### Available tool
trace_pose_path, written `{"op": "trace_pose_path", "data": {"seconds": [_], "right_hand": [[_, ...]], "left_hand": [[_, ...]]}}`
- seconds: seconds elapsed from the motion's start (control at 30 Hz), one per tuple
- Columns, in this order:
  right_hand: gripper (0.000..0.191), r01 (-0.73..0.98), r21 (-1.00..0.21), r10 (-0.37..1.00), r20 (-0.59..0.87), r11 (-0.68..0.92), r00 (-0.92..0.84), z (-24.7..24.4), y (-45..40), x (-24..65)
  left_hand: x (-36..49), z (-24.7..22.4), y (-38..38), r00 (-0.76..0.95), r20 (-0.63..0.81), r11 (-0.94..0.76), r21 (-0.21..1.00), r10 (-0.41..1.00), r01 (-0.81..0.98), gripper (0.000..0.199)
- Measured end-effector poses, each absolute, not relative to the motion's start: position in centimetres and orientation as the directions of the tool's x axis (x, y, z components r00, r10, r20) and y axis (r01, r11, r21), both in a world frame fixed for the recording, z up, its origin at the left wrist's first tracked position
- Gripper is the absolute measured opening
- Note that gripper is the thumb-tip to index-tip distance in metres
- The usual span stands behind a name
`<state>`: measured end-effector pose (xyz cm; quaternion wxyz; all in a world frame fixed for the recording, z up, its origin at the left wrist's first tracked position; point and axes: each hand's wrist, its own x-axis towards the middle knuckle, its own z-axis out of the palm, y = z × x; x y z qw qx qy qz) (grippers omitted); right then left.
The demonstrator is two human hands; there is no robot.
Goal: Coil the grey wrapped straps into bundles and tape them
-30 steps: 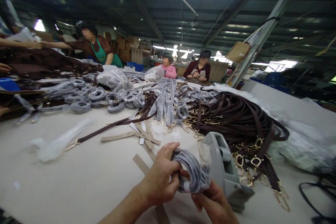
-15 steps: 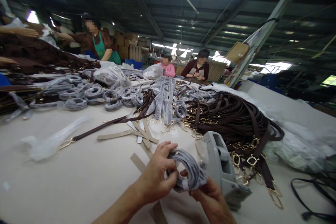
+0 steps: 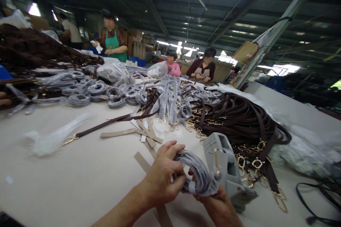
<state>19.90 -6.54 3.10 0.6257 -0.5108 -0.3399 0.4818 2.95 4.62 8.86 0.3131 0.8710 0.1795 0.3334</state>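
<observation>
Cream tabletop (image 3: pixel 69 181) stretches under a dark roof (image 3: pixel 226 3), left hand (image 3: pixel 166 177) and right hand (image 3: pixel 217 204) pinching a grey coil (image 3: pixel 200 172).

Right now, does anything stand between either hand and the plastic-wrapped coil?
Nothing visible: the left hand and right hand both hold the coil. The grey tape dispenser stands beyond it, not between.

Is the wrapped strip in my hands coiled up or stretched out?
Coiled up: the wrapped strip curves round in stacked loops, held by the left hand and right hand.
</observation>
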Motion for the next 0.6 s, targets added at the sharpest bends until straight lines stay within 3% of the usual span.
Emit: {"op": "trace_pose_path", "data": {"seconds": [0.27,0.6], "right_hand": [[0.034,-0.306,-0.951,0.945,-0.052,0.052,0.323,3.7,-6.2,19.6],[0.027,-0.201,-0.979,0.939,-0.038,0.034,0.343,2.5,-6.9,21.1]], "left_hand": [[3.3,8.8,4.1,0.730,0.450,-0.778,0.603,0.515,0.177,0.019],[3.1,8.5,3.9,0.722,0.445,-0.780,0.589,0.531,0.211,0.024]]}}
